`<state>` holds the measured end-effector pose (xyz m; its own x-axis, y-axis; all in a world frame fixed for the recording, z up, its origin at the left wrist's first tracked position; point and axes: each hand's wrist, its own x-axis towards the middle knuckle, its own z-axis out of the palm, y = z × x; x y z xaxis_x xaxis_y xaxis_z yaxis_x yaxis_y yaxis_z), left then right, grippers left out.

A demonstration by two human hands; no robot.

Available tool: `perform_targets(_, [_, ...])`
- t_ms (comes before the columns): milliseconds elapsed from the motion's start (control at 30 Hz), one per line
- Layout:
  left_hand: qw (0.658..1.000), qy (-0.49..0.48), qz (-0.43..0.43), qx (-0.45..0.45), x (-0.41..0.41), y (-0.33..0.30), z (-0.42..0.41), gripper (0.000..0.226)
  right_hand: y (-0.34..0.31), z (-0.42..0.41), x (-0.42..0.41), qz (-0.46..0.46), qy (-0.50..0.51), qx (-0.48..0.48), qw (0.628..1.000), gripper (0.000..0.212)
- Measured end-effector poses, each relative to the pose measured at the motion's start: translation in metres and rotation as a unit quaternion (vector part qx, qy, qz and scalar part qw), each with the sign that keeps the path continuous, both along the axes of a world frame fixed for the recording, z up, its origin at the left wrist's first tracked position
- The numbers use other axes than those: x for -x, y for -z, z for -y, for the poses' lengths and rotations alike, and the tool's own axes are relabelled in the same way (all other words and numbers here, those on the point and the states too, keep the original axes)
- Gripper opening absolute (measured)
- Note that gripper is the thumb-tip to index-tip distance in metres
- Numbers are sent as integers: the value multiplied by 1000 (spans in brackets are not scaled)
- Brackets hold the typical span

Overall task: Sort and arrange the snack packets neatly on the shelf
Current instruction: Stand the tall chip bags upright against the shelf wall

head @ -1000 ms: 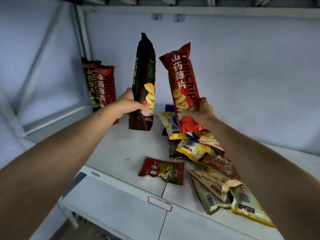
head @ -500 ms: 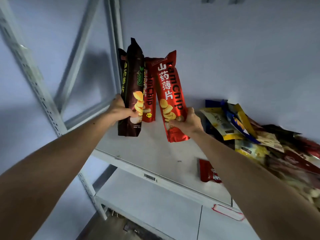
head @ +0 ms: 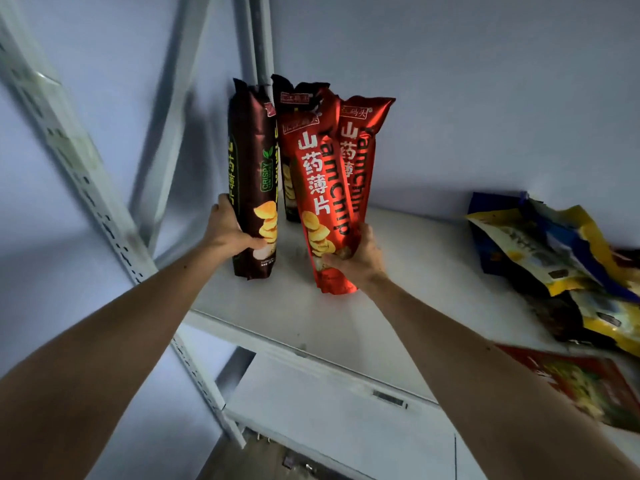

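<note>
My left hand [head: 229, 232] grips a tall dark brown chip packet [head: 251, 174] upright, near the shelf's back left corner. My right hand [head: 360, 256] grips a tall red yam chip packet [head: 322, 188] by its lower part, tilted slightly left. Behind them two more tall packets stand against the wall: a dark one [head: 289, 109] and a red one [head: 360, 150]. Both held packets hang just above the white shelf [head: 415, 271].
A loose heap of yellow, blue and dark snack packets [head: 561, 258] lies at the right of the shelf. A flat red and green packet [head: 588, 386] lies near the front right edge. A perforated metal upright [head: 79, 174] runs down the left; a lower shelf [head: 329, 427] shows below.
Both hands have carried their packets left and back toward the corner, up to the standing packets. The view has swung left, so the heap now sits at the right edge.
</note>
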<state>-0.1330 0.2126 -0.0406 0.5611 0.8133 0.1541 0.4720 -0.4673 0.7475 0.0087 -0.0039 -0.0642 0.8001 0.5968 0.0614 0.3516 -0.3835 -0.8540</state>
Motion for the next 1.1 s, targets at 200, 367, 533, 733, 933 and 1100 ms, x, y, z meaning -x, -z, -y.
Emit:
perform_targets(200, [997, 30, 23, -67, -3, 7, -31, 112, 11, -40, 1, 10, 12, -30, 999, 91])
perform_targets(367, [994, 75, -33, -68, -3, 12, -40, 107, 20, -52, -4, -5, 43, -14, 999, 103])
perform_targets(533, [982, 77, -162, -56, 5, 16, -44, 99, 28, -47, -6, 7, 34, 74, 997, 114])
perform_targets(733, [957, 109, -261, -60, 18, 18, -32, 78, 29, -24, -1, -11, 37, 112, 993, 99])
perform_targets(933, [936, 129, -320, -68, 27, 14, 0, 51, 17, 23, 8, 34, 23, 158, 987, 87])
perform_targets(1100, [923, 157, -342, -80, 11, -2, 69, 43, 2, 92, 11, 102, 6, 214, 972, 81])
